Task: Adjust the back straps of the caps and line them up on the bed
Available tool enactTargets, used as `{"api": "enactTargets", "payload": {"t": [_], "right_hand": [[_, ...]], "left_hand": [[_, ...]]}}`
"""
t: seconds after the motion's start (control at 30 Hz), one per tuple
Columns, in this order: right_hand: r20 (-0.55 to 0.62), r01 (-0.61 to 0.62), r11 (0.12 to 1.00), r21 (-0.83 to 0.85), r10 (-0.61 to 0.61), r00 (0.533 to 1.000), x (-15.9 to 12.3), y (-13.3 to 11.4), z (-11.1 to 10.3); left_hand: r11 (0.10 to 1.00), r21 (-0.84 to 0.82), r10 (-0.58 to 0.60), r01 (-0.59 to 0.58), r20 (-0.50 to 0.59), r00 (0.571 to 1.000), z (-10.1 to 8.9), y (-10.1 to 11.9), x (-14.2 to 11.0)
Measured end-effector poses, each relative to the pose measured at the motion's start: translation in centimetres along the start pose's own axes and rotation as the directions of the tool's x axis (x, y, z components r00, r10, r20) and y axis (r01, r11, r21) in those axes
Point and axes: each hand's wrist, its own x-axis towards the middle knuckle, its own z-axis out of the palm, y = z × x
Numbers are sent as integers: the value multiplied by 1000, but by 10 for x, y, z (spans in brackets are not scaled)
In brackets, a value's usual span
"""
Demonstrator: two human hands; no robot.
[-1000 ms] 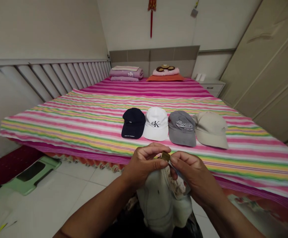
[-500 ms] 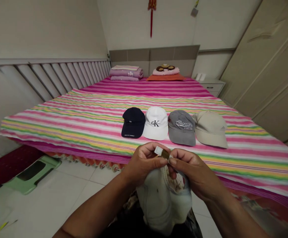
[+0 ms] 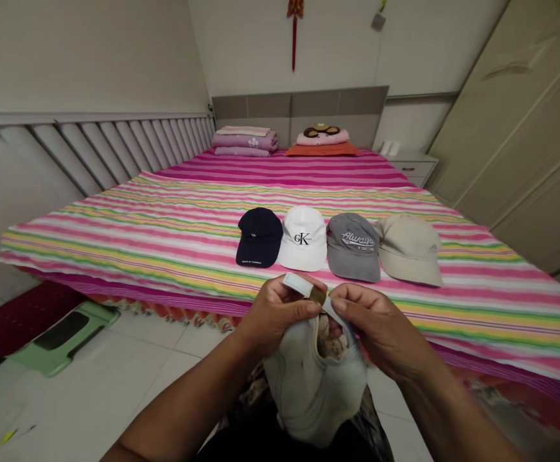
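A pale cap (image 3: 304,391) hangs below my hands over my lap, its back opening toward me. My left hand (image 3: 280,314) pinches the brass-coloured buckle (image 3: 317,295) of its back strap. The light strap (image 3: 298,284) runs through the buckle, and its free end sticks out to the upper left. My right hand (image 3: 371,324) is closed on the strap just right of the buckle. Beyond my hands, a navy cap (image 3: 259,237), a white cap (image 3: 303,221), a grey cap (image 3: 353,263) and a beige cap (image 3: 408,247) lie side by side on the bed.
The striped bedspread (image 3: 164,237) covers the bed before me. Folded purple bedding (image 3: 246,140) and an orange cushion (image 3: 322,150) lie by the headboard (image 3: 270,106). A white rail (image 3: 92,119) runs along the left. A green stool (image 3: 68,337) stands on the tiled floor at lower left.
The strap's free end has come out through the buckle and now extends farther to the upper left. The cap below has turned slightly. The caps on the bed have not moved.
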Motion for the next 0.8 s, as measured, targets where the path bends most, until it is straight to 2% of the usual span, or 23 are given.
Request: {"api": "enactTargets", "payload": {"t": [0.1,0.2,0.37,0.5,0.57,0.63,0.7,0.8], "right_hand": [[24,-19,1000,5,19,1000,0,1,-3],[18,-17,1000,22,16,1000,0,3,-4],[4,11,1000,7,-11,1000,2,3,-2],[7,-1,998,-59,1,1000,3,-4,-4],[21,1,994,-113,2,1000,3,-8,-6],[34,11,985,-174,-5,999,2,-12,-6],[42,24,974,-224,-15,999,1,-15,-5],[42,41,966,-255,-31,999,1,-17,-2]], "left_hand": [[1000,-17,7,-7,-41,999,-2,1,2],[1000,8,11,-11,-33,999,-3,1,2],[997,80,-1,-2,42,999,-3,1,1],[993,117,-22,0,185,983,-15,11,6],[992,115,-87,60,248,965,-22,20,11],[973,145,-214,179,284,935,-28,29,19],[929,234,-349,285,304,886,-30,38,26],[852,388,-473,351,284,834,-28,44,33]]}}
